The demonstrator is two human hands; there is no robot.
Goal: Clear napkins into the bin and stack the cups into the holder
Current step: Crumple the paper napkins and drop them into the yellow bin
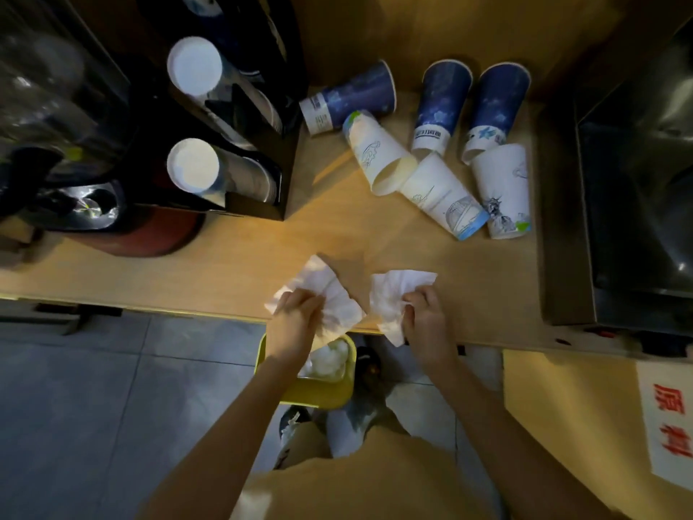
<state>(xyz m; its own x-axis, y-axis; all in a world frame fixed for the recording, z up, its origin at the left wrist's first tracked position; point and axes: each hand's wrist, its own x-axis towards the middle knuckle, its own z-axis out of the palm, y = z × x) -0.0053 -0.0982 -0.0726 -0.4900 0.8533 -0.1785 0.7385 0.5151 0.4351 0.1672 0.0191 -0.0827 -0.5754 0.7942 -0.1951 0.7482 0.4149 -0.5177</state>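
Observation:
My left hand (296,317) grips a crumpled white napkin (330,290) at the counter's front edge, just above a yellow bin (318,395) on the floor that holds white napkins. My right hand (425,313) grips a second white napkin (393,294) beside it. Several paper cups lie on their sides at the back right of the wooden counter (225,264): three dark blue ones (352,97) and three white printed ones (378,155). A black cup holder (262,144) at the left carries two stacks of cups (195,65), bottoms toward me.
A dark machine with a red base (123,234) stands at the far left. A black box-like appliance (637,219) fills the right end of the counter. Grey floor tiles and my feet (360,407) show below the edge. A sign with red characters (671,425) hangs at the lower right.

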